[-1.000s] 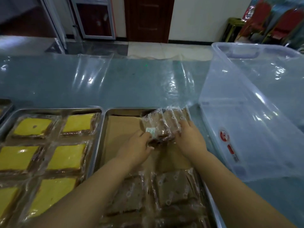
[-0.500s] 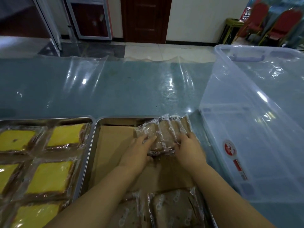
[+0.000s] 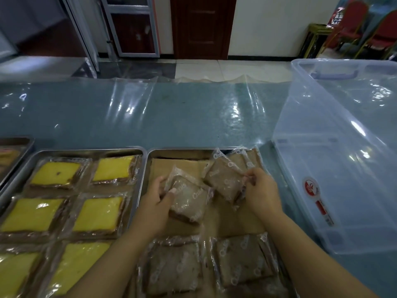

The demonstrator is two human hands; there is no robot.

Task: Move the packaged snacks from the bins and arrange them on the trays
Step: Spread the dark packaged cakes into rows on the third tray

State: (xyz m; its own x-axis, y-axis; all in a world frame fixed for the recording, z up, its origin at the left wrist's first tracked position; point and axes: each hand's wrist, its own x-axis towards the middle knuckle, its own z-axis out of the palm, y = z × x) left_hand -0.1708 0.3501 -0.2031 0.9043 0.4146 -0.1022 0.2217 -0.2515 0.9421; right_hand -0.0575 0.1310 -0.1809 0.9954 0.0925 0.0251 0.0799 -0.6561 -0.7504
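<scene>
middle tray (image 3: pixel 90 150): 9 o'clock of right tray (image 3: pixel 182 150)
bin (image 3: pixel 322 168): 3 o'clock of right tray
left pack (image 3: pixel 189 198): over right tray, 9 o'clock of right pack (image 3: pixel 225 179)

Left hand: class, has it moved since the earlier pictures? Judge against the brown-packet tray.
Yes. The left hand, gripping one packet, has moved left toward the left rim of the tray, away from the right hand and its stack.
</scene>
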